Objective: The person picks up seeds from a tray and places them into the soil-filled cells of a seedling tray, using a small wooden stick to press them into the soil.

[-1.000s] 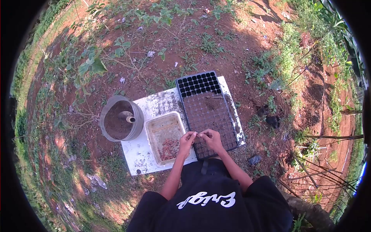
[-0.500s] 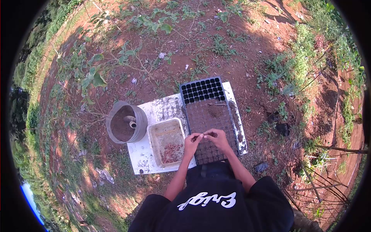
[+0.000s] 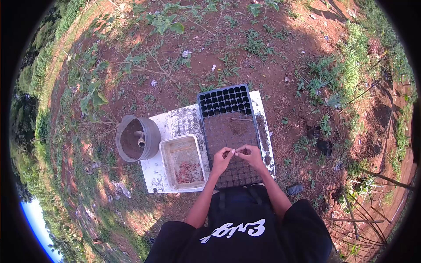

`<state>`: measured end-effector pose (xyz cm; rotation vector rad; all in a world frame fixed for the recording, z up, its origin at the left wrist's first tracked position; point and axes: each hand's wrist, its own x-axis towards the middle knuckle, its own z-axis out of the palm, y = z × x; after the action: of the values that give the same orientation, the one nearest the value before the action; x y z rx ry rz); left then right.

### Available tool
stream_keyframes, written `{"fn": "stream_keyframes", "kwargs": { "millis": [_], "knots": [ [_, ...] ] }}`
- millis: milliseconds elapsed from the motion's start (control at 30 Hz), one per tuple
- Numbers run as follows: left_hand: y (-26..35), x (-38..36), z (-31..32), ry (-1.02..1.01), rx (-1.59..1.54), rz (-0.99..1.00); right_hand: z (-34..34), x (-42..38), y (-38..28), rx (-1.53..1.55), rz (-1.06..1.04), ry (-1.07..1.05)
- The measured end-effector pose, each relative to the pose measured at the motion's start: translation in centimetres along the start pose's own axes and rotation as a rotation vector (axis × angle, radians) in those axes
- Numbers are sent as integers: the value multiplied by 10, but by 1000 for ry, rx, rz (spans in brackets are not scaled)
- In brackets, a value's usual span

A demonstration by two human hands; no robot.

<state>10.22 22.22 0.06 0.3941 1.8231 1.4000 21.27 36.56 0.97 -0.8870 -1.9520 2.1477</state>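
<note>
My left hand (image 3: 222,160) and my right hand (image 3: 251,157) meet above a black seedling tray (image 3: 203,112). The fingers of each are pinched, with the fingertips touching or nearly so. Anything between them is too small to make out. Dark soil (image 3: 219,131) fills most of the tray's cells, while the far rows are unfilled black cells. Across the soil near those rows lies a short stick (image 3: 241,119). Left of the tray sits a shallow, dirty white basin (image 3: 165,153), with small reddish seed-like bits (image 3: 188,172) in its near part.
A grey bucket (image 3: 152,142) holding soil and a pipe-like piece (image 3: 140,139) stands at the left. Tray, basin and bucket are on or against a soil-smeared white board (image 3: 153,177). Weeds and leafy plants (image 3: 94,96) grow around. Thin branches (image 3: 355,215) lie at the right.
The camera view has shifted slightly, so tray, basin and bucket appear farther left. My pinched hands have moved a little to the right over the tray, fingertips still together.
</note>
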Motion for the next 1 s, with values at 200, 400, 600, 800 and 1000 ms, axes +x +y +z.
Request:
{"fn": "stream_keyframes", "kwargs": {
  "millis": [200, 400, 600, 800, 1000],
  "knots": [
    [3, 20, 22, 11, -109, 12, -17, 19, 1, 261, 147, 51],
    [7, 34, 16, 23, -156, 31, -18, 37, 0, 342, 272, 1],
    [3, 51, 7, -68, -136, 11, -16, 43, 0, 281, 239, 55],
    [10, 68, 3, -137, -104, -4, -21, 58, 4, 81, 176, 78],
    [14, 87, -1, -75, 117, 45, -29, 86, 0, -181, 60, 39]
  ]
}}
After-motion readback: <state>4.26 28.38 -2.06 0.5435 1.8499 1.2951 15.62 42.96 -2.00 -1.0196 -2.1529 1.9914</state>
